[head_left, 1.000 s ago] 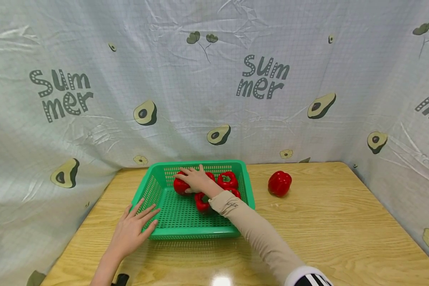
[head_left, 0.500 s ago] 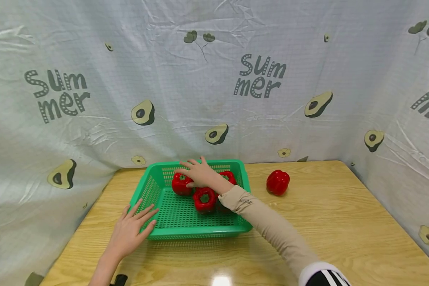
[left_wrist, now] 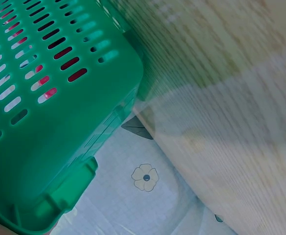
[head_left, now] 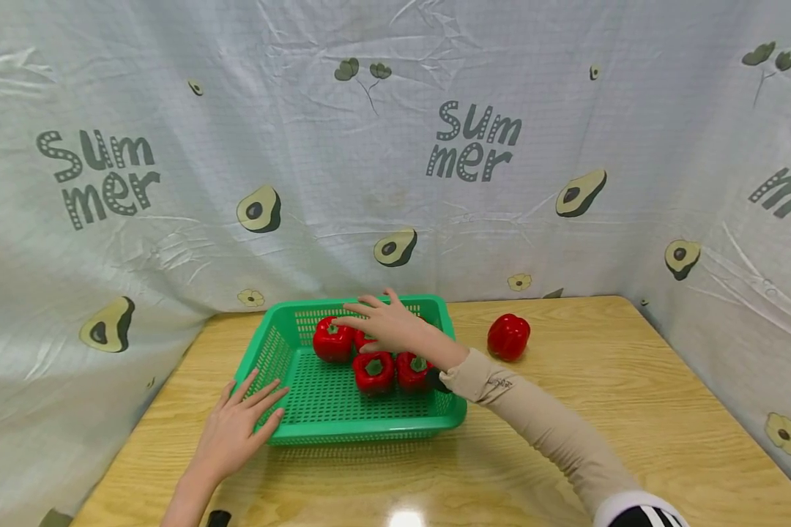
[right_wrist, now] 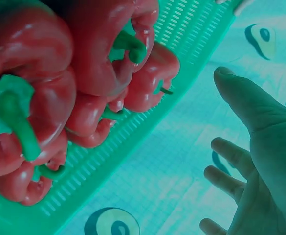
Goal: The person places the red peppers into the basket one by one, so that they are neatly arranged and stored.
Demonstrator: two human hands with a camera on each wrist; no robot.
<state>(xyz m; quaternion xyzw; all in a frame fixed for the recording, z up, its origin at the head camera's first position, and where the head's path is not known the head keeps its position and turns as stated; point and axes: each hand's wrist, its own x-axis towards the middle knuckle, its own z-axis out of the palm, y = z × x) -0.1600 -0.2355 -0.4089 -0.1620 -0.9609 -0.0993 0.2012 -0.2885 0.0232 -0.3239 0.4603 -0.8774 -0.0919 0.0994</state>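
Several red bell peppers (head_left: 332, 344) sit in the right and back part of a green plastic basket (head_left: 369, 430). My right hand (head_left: 395, 326) hovers over them with fingers spread and holds nothing; it hides part of the peppers behind it. In the right wrist view, that hand (right_wrist: 265, 161) is apart from the peppers (right_wrist: 99, 54), whose green stems show. At the basket's left side my left hand (head_left: 234, 432) rests on the rim, fingers outstretched. The left wrist view shows mostly the slotted basket wall (left_wrist: 50, 122). One more red bell pepper (head_left: 508, 337) lies on the table, right of the basket.
The wooden table (head_left: 587, 417) runs up to a pale printed curtain (head_left: 329, 183) at the back and both sides. Inside the basket, the slotted floor (head_left: 316, 399) shows at the front left. A small black object (head_left: 219, 518) is beside my left forearm.
My right hand has let go of the bell pepper at the basket's back left and moved up and to the right. That pepper stays in the basket. My left hand keeps its place.
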